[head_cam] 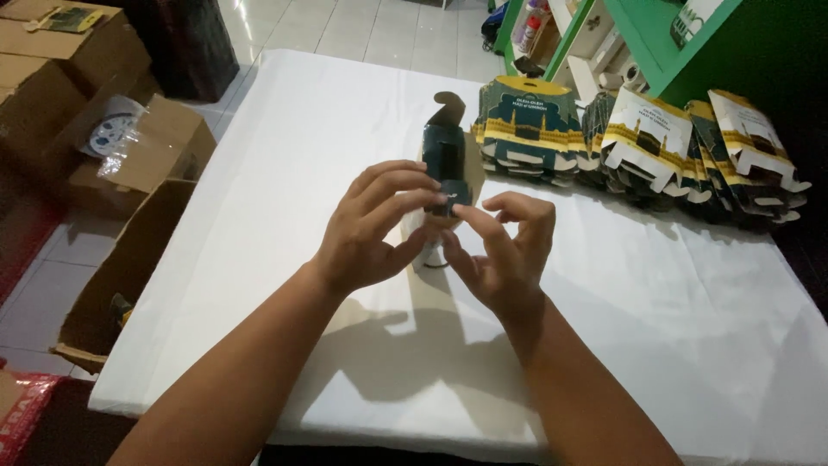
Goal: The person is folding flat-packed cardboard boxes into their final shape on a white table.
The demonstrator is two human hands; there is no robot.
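Note:
A small dark green cardboard box [444,151], partly folded, is held over the white table [285,173] with its open end and a curved flap pointing away from me. My left hand [375,224] grips the near end from the left, fingers across its top. My right hand [504,246] pinches the same end from the right with thumb and forefinger. The near end of the box is hidden behind my fingers.
Stacks of flat, unfolded box blanks [642,151] in green, white and gold lie along the far right of the table. Open brown cartons [129,250] stand on the tiled floor to the left. A green shelf unit [638,39] stands behind the table.

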